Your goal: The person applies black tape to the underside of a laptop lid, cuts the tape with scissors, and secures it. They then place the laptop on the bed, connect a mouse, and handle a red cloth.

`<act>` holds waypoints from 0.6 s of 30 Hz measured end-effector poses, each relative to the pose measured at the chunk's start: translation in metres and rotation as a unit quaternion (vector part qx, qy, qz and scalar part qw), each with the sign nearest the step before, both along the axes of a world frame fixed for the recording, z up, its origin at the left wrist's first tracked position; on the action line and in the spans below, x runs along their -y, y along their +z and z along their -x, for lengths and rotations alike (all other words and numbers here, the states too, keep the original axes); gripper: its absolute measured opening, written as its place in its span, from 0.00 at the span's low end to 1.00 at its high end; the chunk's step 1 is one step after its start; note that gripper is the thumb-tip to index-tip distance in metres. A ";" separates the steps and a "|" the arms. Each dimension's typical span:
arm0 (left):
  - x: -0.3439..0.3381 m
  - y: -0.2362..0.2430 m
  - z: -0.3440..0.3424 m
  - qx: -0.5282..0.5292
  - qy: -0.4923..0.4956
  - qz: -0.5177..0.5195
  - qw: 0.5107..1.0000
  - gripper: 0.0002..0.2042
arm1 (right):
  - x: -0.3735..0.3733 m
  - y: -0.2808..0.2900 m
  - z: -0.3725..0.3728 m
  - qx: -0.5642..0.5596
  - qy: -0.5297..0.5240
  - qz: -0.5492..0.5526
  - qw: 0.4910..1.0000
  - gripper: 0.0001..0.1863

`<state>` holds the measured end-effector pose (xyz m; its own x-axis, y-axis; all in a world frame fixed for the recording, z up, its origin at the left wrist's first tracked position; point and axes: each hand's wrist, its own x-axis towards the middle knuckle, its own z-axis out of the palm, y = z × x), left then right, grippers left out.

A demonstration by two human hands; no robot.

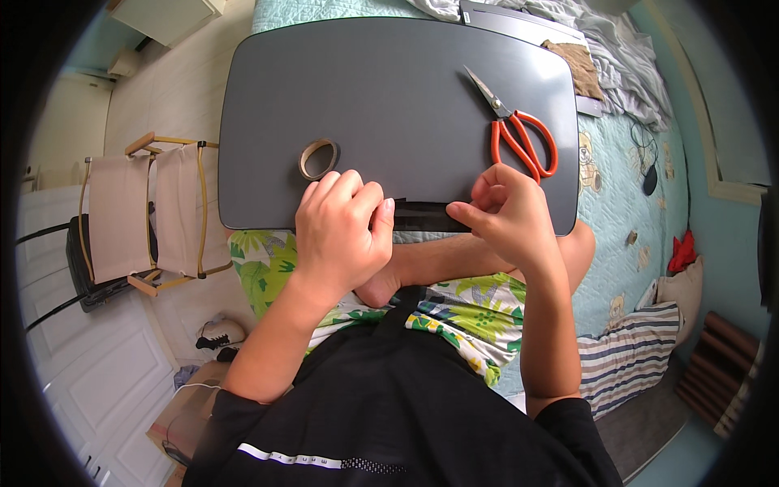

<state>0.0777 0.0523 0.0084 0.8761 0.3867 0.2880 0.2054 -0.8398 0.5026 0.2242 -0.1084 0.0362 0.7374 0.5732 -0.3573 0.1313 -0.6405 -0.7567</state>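
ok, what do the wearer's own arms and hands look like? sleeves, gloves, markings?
Left hand and right hand are ungloved, with no watch, bracelet or cables visible. Forearms are uncovered; short, plain black sleeves end near the elbows, part of a black T-shirt.

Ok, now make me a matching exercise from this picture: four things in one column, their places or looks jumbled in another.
1. scissors
2. tape roll
3. pillow
4. chair

A. striped, lower right
B. pale fabric, far left
C. red-handled, beyond the right hand
D. ring-shaped, beyond the left hand

Pairs: 1-C, 2-D, 3-A, 4-B
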 end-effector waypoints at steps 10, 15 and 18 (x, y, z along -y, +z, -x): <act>0.001 0.000 -0.004 -0.019 0.015 0.007 1.000 0.10 | 0.000 -0.006 -0.004 -0.014 0.002 -0.031 0.999 0.17; 0.003 -0.002 -0.002 -0.017 0.020 0.007 1.000 0.10 | 0.002 -0.008 0.002 0.034 0.006 -0.051 0.998 0.16; 0.005 -0.001 -0.001 -0.018 0.025 -0.001 1.000 0.11 | 0.002 -0.006 0.007 0.076 0.005 -0.039 0.996 0.16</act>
